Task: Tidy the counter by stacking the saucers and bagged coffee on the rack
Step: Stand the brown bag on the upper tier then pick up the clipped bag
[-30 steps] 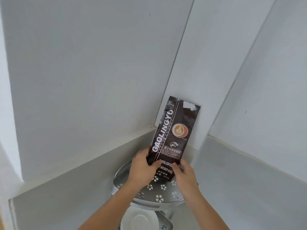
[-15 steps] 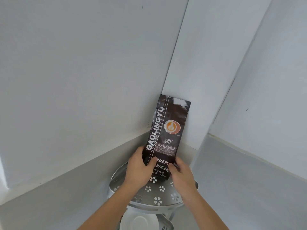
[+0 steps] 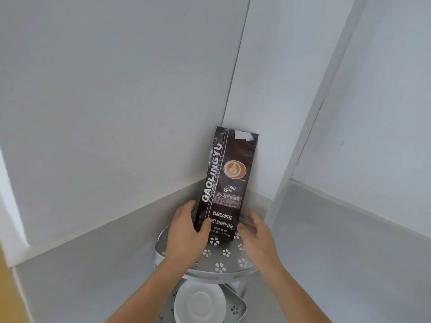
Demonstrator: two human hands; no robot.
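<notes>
A dark brown coffee bag (image 3: 227, 183) stands upright on the top shelf of the silver corner rack (image 3: 224, 273), leaning toward the wall corner. My left hand (image 3: 186, 234) grips the bag's lower left edge, thumb on its front. My right hand (image 3: 256, 234) sits at the bag's lower right with fingers spread, thumb near or touching the bag. On the lower shelf lies a stack of white saucers (image 3: 200, 301), partly hidden by the top shelf and my left forearm.
The rack stands in a corner of the grey counter (image 3: 338, 264), with white walls (image 3: 116, 101) close behind and a white vertical panel edge (image 3: 296, 159) to the right. The shelves have flower-shaped cut-outs.
The bag has moved back toward the corner and now stands on the top shelf. My right hand has loosened and opened beside the bag; the left still holds it.
</notes>
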